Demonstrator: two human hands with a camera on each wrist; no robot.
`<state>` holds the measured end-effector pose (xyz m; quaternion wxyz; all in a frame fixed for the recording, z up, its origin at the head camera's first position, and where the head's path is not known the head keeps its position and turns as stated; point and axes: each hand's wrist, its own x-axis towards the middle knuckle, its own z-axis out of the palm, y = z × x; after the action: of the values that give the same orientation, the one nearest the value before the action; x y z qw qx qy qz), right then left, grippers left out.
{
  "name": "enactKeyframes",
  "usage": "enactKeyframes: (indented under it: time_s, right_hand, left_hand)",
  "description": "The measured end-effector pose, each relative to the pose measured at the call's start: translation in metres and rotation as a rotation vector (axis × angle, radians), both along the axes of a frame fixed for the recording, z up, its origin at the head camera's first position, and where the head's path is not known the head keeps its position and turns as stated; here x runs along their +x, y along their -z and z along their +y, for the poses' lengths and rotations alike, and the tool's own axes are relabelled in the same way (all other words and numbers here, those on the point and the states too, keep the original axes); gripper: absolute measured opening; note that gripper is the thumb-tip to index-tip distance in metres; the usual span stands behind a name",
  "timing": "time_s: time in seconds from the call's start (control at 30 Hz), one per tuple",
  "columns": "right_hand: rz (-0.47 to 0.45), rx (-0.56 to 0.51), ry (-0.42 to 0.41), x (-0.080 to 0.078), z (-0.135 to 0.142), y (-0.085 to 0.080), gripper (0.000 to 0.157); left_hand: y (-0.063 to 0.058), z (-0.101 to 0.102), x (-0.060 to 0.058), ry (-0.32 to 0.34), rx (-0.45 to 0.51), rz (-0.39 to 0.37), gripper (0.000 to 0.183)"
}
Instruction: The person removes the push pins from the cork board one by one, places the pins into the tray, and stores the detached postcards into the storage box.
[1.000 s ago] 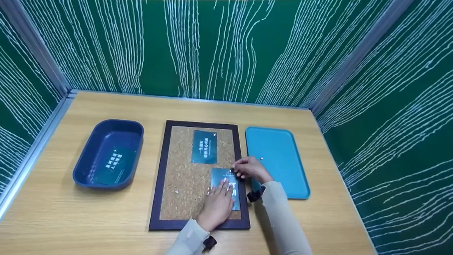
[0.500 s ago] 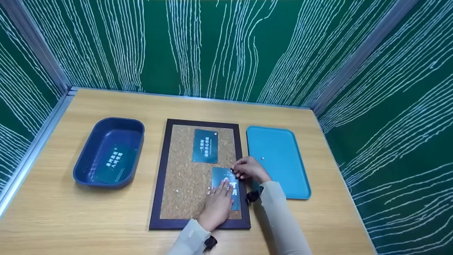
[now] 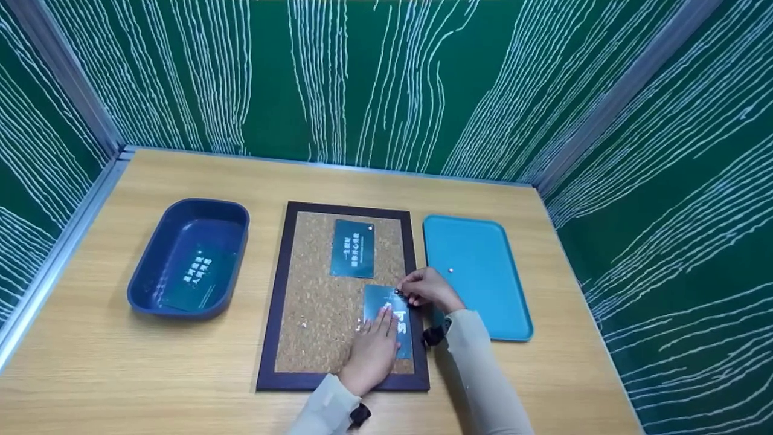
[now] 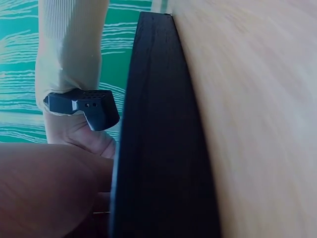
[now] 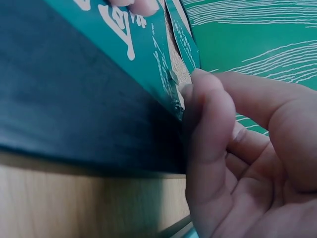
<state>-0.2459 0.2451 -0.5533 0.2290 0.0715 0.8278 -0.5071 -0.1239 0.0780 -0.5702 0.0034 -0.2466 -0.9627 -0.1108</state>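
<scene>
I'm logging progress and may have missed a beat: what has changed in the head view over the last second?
Nothing visibly moved; the whole view only drifts slightly. Nothing was taken hold of or let go. The left hand stays flat on the lower card, the right hand at its top right corner. The upper card, board, bin and tray stayed put.
</scene>
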Motion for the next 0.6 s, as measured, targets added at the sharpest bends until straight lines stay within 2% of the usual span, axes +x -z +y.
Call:
enactKeyframes:
  time_s: [0.37,0.6]
  right_hand:
    - [-0.005,0.002,-0.005,-0.0017,-0.0016,-0.0068,0.013]
    - [0.011,0.061,-0.060,-0.0043,-0.0022,-0.0093,0.009]
  left_hand:
    - [0.0013,0.0011,-0.0006,-0.014,0.035,-0.032,0.054]
    - [0.0016,0.0003,0.0004,-0.018,0.042,-0.046,0.054]
